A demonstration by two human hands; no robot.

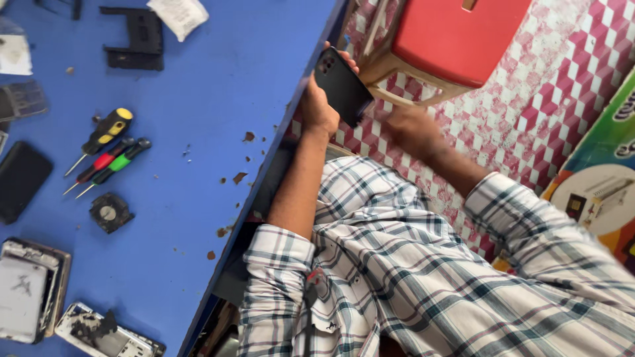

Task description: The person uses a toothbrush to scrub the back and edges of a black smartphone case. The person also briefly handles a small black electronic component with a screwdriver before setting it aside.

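Observation:
My left hand (319,109) grips a black phone (342,84) by its lower end, back side up, with the camera cluster at the far corner. It hangs past the right edge of the blue table (218,79), over the patterned floor. My right hand (411,131) is just right of the phone and slightly nearer to me. It is blurred, with its fingers curled under and out of sight, and it is apart from the phone.
On the table lie three screwdrivers (106,149), a small round fan (110,212), a black slab (21,180), dismantled phones (30,291) and a black plastic part (135,39). A red-seated stool (456,36) stands beyond the phone. A colourful box (598,178) is at the right.

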